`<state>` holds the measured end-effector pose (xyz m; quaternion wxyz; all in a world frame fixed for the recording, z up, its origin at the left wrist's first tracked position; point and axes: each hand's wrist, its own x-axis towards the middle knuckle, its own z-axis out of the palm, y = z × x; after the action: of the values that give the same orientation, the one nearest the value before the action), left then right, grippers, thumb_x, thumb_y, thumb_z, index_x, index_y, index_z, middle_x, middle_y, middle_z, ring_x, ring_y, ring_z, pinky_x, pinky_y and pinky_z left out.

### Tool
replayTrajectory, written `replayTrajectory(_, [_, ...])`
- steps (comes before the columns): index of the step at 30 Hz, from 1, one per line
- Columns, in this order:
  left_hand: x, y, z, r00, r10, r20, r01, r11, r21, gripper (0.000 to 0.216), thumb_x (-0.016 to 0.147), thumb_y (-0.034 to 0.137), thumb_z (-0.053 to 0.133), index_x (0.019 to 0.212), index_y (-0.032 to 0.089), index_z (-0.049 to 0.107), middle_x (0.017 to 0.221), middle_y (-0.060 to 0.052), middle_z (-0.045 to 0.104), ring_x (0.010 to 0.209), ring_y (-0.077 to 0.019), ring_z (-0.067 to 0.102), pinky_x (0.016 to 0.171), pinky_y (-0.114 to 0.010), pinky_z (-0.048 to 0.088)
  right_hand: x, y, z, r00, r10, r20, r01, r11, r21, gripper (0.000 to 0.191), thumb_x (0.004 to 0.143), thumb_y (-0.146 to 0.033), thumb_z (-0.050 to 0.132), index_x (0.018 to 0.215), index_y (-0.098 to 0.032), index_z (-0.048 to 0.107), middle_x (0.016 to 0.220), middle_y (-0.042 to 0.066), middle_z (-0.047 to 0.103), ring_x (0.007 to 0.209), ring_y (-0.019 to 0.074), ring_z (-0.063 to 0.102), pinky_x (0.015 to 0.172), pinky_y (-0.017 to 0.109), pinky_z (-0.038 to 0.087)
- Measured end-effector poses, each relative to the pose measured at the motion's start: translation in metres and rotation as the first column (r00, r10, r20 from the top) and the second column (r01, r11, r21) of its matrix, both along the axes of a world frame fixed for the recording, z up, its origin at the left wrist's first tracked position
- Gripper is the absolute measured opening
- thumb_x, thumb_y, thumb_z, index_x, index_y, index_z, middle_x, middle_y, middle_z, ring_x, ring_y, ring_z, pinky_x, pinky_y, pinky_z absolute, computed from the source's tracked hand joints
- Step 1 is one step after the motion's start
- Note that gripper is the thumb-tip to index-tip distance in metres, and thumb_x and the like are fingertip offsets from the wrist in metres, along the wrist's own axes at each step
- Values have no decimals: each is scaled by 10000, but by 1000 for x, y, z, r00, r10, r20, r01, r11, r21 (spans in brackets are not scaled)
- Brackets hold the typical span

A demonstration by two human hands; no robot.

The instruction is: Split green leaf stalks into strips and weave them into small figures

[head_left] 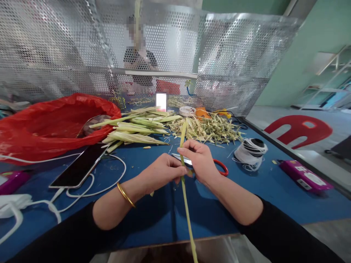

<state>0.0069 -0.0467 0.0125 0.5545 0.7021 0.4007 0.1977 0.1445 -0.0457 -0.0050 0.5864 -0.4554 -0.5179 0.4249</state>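
A long, thin yellow-green plant stalk (186, 208) runs upright through both hands, its wider end up and its thin end hanging past the table's front edge. My left hand (166, 168), with a gold bangle at the wrist, pinches the stalk at its middle. Just above, my right hand (199, 160) is closed on the same stalk between thumb and fingers. Red-handled scissors (223, 168) lie on the table behind my right hand, partly hidden by it. Beyond my hands are a bundle of pale green stalks (137, 128) and a heap of dry trimmings (211, 128).
A red plastic bag (55, 124) stands at left by a phone (79, 166) with a white cable. To the right are a white thread spool (251, 151) and a purple packet (304, 175). A perforated metal screen (225, 54) stands behind, with a person (141, 62) beyond it.
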Motion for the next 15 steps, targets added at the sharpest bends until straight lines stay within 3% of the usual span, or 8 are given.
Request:
replayTrajectory(4, [2, 0, -3, 999, 26, 21, -26, 1000, -13, 269, 707, 318, 576, 503, 147, 613, 437, 28, 491, 422, -64, 344, 438, -214, 237, 4, 5, 2, 982, -59, 178, 39, 993, 113, 175, 697, -277, 656, 587, -183, 558, 599, -35, 501, 589, 111, 439, 601, 249, 373])
replayTrajectory(9, [-2, 11, -3, 939, 273, 211, -244, 958, -152, 382, 764, 487, 545, 760, 136, 693, 540, 22, 526, 399, -47, 328, 397, -198, 182, 18, 9, 11, 921, -260, 289, 172, 940, 296, 241, 841, -353, 524, 777, -186, 685, 819, 36, 646, 799, 170, 557, 765, 289, 406])
replayTrajectory(11, [-7, 16, -2, 904, 323, 280, -273, 940, -204, 417, 785, 514, 517, 772, 133, 685, 574, 13, 534, 408, -45, 341, 386, -191, 174, 19, 9, 13, 927, -272, 258, 217, 950, 224, 354, 845, -440, 510, 671, -174, 667, 708, 34, 626, 714, 163, 543, 713, 284, 404])
replayTrajectory(12, [-9, 17, -2, 891, 340, 302, -283, 934, -218, 425, 793, 521, 507, 758, 133, 677, 583, 9, 539, 413, -46, 351, 383, -189, 179, 19, 9, 13, 947, -214, 240, 188, 974, 128, 425, 833, -495, 510, 597, -168, 642, 632, 30, 599, 653, 155, 524, 668, 280, 399])
replayTrajectory(13, [-10, 18, -1, 879, 357, 318, -295, 928, -227, 433, 796, 529, 500, 726, 133, 661, 585, 5, 545, 414, -48, 362, 379, -188, 187, 17, 9, 11, 970, -120, 211, 121, 993, 7, 481, 812, -550, 513, 545, -163, 616, 576, 27, 574, 603, 145, 504, 624, 275, 389])
replayTrajectory(15, [-11, 18, -2, 865, 378, 330, -310, 920, -241, 440, 790, 541, 508, 659, 136, 618, 578, 3, 552, 411, -47, 375, 377, -185, 198, 13, 9, 7, 992, 83, 98, -60, 975, -212, 507, 747, -613, 561, 532, -156, 602, 554, 21, 561, 548, 126, 477, 567, 264, 366])
